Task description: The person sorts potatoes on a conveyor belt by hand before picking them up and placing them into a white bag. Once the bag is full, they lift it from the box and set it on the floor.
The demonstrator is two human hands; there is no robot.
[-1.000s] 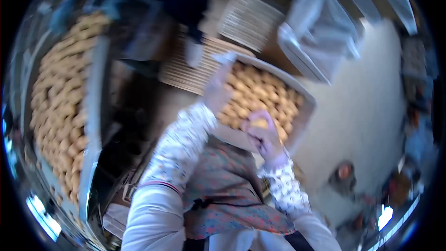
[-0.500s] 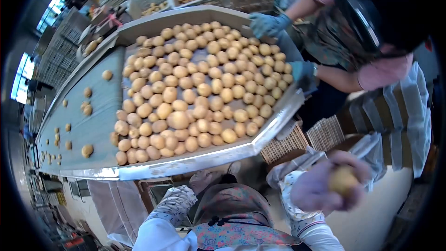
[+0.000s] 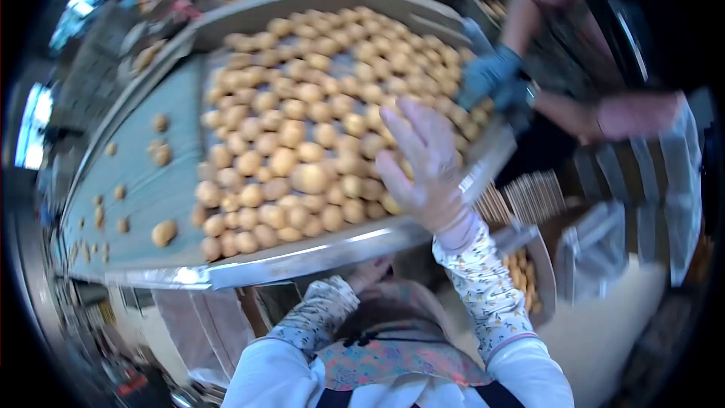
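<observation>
My right hand (image 3: 429,174) reaches over the near right edge of the sorting table with its fingers spread and nothing in them. Beneath and beyond it, a broad layer of round, pale brown potatoes (image 3: 291,134) covers the table's end. Lower down, my left hand (image 3: 370,272) is beside the table's metal front edge (image 3: 325,251), close to my apron; its fingers are mostly hidden and blurred. Both forearms wear printed sleeve covers.
Scattered potatoes lie on the green conveyor belt (image 3: 143,189) at left. Across the right end, a co-worker's blue-gloved hands (image 3: 491,79) are at the potatoes. An open box (image 3: 550,276) of potatoes stands below my right forearm. Crates stand behind the table.
My right hand has swung from the lower right up over the table, and the potato it held is gone from it. The co-worker's gloved hands have come together.
</observation>
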